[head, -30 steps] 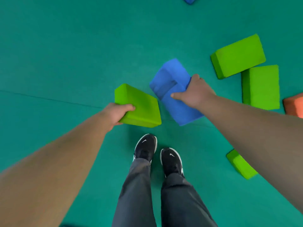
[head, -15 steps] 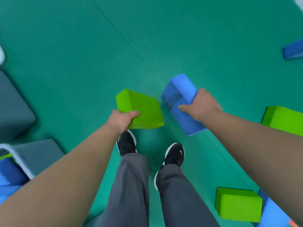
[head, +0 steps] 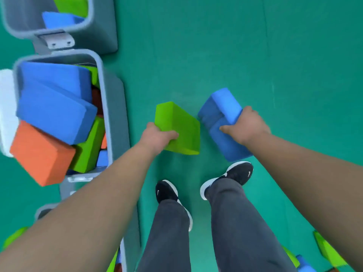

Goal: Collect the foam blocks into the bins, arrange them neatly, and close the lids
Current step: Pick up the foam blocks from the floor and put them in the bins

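Person standing on the green floor (head: pixel 275 55), camera looking straight down. Both arms are out in front and both hands are full. The left hand (head: pixel 158 137) is curled round the near corner of a green block (head: pixel 177 124), which is carried clear of the floor and tilted a bit. The right hand (head: pixel 246 126) is clamped on what looks like two blue blocks (head: pixel 220 114) pressed together, one lying across the other, with the thumb on the near face. The green one and the blue ones hang close side by side, apparently not touching, just ahead of a pair of black shoes (head: pixel 166 191).

Off to the left there's a row of grey bins. The middle bin (head: pixel 107 107) is open and stuffed — large blue pieces (head: pixel 53 107) on top, an orange block (head: pixel 41 154) sticking out over the near-left rim, and a green piece (head: pixel 88 148) wedged on edge along the right wall. It's all jumbled rather than stacked. The far bin (head: pixel 102 26) is open too, with a blue and a green block showing inside. The rim of a third bin (head: pixel 44 211) peeks out beside the left forearm.

There's something white (head: pixel 5 114) just left of the middle bin — too blurred to tell what it is. A few loose blocks (head: pixel 328 250), green and blue, lie on the floor at the bottom right.
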Tool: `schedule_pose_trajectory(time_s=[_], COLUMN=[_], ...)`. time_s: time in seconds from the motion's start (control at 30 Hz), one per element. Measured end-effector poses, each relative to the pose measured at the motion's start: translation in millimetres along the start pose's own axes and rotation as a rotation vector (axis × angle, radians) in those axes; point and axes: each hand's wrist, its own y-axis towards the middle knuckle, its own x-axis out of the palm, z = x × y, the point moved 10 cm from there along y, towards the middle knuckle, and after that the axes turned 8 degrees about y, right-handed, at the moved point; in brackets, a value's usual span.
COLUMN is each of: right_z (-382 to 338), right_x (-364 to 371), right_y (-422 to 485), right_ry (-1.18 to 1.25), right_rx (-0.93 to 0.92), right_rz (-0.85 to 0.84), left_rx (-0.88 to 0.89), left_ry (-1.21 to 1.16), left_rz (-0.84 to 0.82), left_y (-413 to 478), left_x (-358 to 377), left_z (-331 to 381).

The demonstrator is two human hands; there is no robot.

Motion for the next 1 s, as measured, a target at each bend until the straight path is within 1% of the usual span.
schedule_pose_trajectory(time_s=[0.17,0.33,0.47,0.57,0.67,0.77,0.9,1.0], right_z=[-98,-188,-243,-273,-292,-308,-322,-333], right_x=[31,65,90,100,101,98,86,69], right_y=[-62,-103,-123,-134,-144,-154,-166,-176], right_ry=[-0.062,-0.105,-0.168,-0.235,-0.3,-0.315,-0.345,-0.35], right_rx=[-0.103,-0.244,-0.38,-0.483,-0.539,-0.568,-0.58,-0.568], right_rz=[-0.041,-0.048,-0.054,-0.045,-0.021,-0.004,0.022,0.054], left_rx=[-0.025,-0.02,-0.04,-0.066,-0.097,-0.102,-0.065,-0.011], left_ry=[-0.144,-0.346,-0.466,-0.599,-0.679,-0.713,-0.744,-0.781], left_rz=[0.039,0.149,0.212,0.224,0.229,0.219,0.212,0.206], left_y=[-33,-63,-79,-88,-99,-103,-105,-111], left_x=[-66,-126,-147,-142,-133,-132,-142,-163], left_z=[-80,-152,-209,-245,-265,-272,-267,-249])
